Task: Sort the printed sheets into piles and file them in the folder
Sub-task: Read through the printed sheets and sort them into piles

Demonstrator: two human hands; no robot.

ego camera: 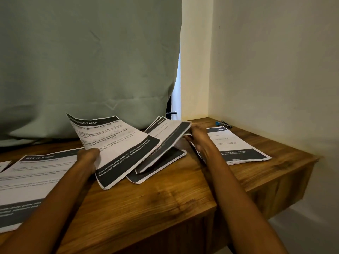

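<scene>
Hanging backdrop: a pale green curtain [88, 61] is seen behind the desk's far edge, with a cream wall [275, 61] at the right.
Desk: a wooden desk [146, 202] carries all the printed sheets; its right corner is set against the wall.
Left pile: a large printed sheet headed "MULTI-ROOM" [34, 178] is laid flat along the desk's left part, partly crossed by the left forearm; the corner of another sheet [4, 165] is seen at the left edge.
Lifted sheet: one printed sheet with dark bands [117, 143] is held tilted above the middle of the desk, its lower corner overlapping the pile beneath.
Middle stack: a stack of sheets [165, 143] is raised at its far right side, with its near edge kept down on a flat bottom sheet [157, 167].
Right pile: a flat pile of sheets [238, 145] is laid near the desk's right edge, just beside the right hand.
Left hand [88, 156]: its grip is curled closed on the left edge of the lifted sheet.
Right hand [198, 136]: its grip is pinched on the raised edge of the middle stack, thumb under and fingers over.
Small item: a blue-tipped object [222, 124], too small to be identified, is laid at the far right corner by the wall.
</scene>
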